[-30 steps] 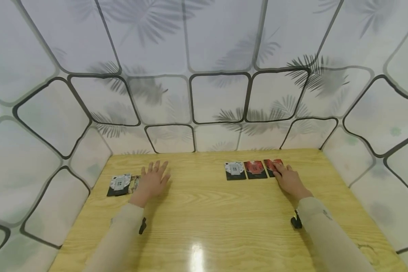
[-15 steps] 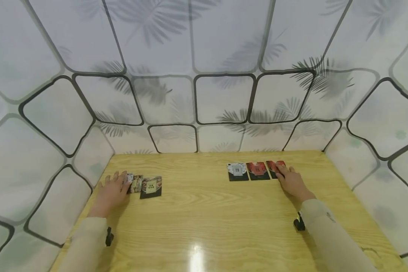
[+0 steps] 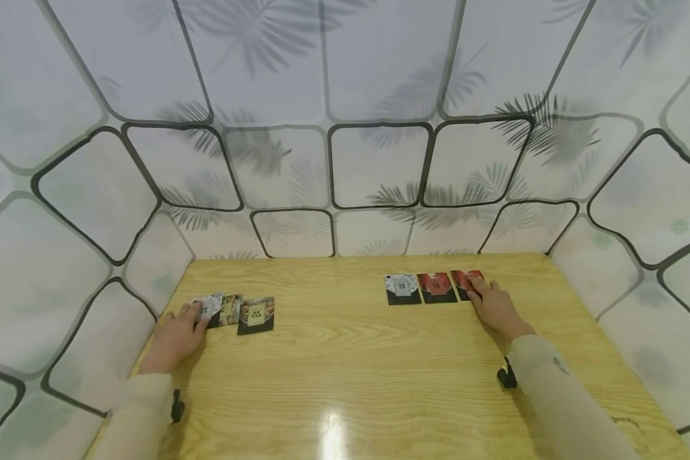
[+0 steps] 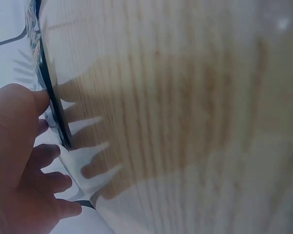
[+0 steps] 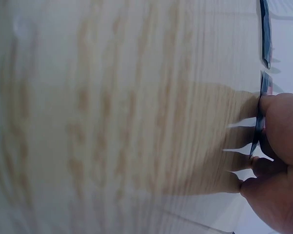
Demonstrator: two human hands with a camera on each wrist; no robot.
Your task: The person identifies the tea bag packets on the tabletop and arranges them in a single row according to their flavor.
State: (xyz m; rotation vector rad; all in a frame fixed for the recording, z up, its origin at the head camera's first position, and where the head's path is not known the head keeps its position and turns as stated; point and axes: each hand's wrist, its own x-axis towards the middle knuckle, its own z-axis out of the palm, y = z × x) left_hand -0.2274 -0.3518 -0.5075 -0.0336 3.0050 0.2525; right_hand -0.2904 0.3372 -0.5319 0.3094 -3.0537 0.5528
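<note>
At the far left of the table (image 3: pixel 322 358), the left hand (image 3: pixel 175 338) touches a silver-and-black packet (image 3: pixel 212 308), perhaps steadying it; whether it pinches, I can't tell. Beside lie a patterned packet (image 3: pixel 230 310) and a brown packet (image 3: pixel 256 315). Rightward, a white packet (image 3: pixel 403 289) and red packet (image 3: pixel 437 287) adjoin the end packet (image 3: pixel 462 281), partly hidden by the right hand (image 3: pixel 497 310), its grip unclear, seemingly aligning it.

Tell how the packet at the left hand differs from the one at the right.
The left-hand packet has a whitish upper part, the right-hand packet a red one. The left-hand packet ends its row on the left, the right-hand packet on the right. Both have a dark lower part.
</note>
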